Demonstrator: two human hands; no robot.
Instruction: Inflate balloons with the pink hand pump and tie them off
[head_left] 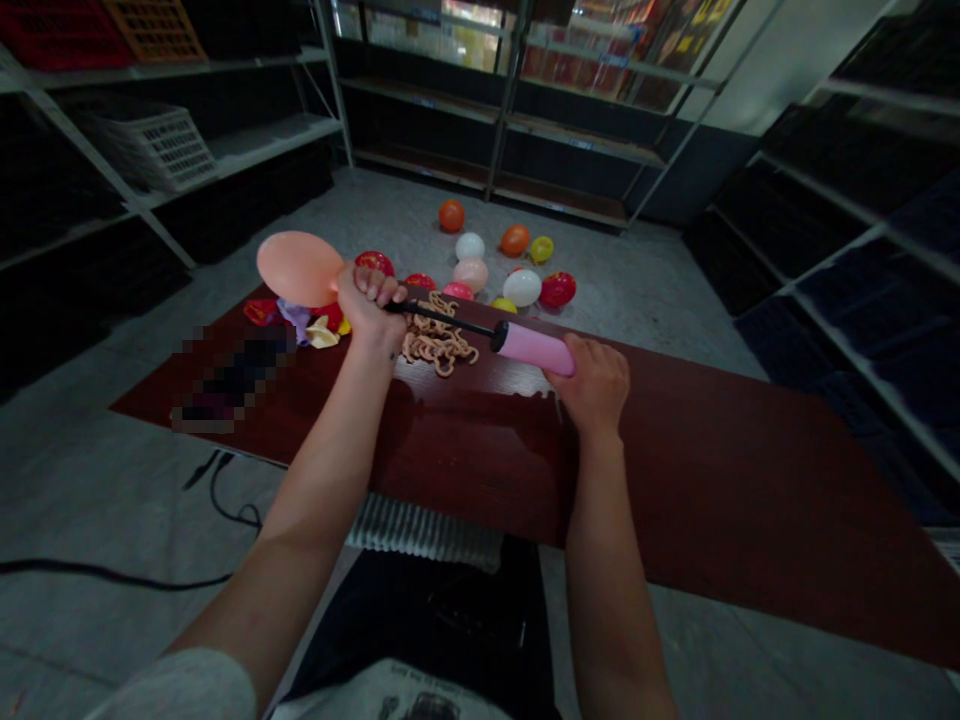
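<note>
A pink balloon pump (pixel 534 349) with a black rod is held slantwise above the table between my two hands. My left hand (pixel 367 305) is closed around the far end of the rod, at the neck of a peach balloon (pixel 300 269). The balloon is round and swollen, sticking out to the left of that fist. Around the pink barrel's right end, my right hand (pixel 596 380) is wrapped. The rod shows at length between the barrel and my left hand. My left fist hides the balloon's mouth.
On the dark red table (pixel 697 470) lie a tan linked chain (pixel 439 345), limp balloons (pixel 322 333) and a blurred dark object (pixel 240 380). Several inflated balloons (pixel 522 288) rest on the floor beyond. Shelves (pixel 427 95) stand around; a black cable (pixel 112 575) runs at left.
</note>
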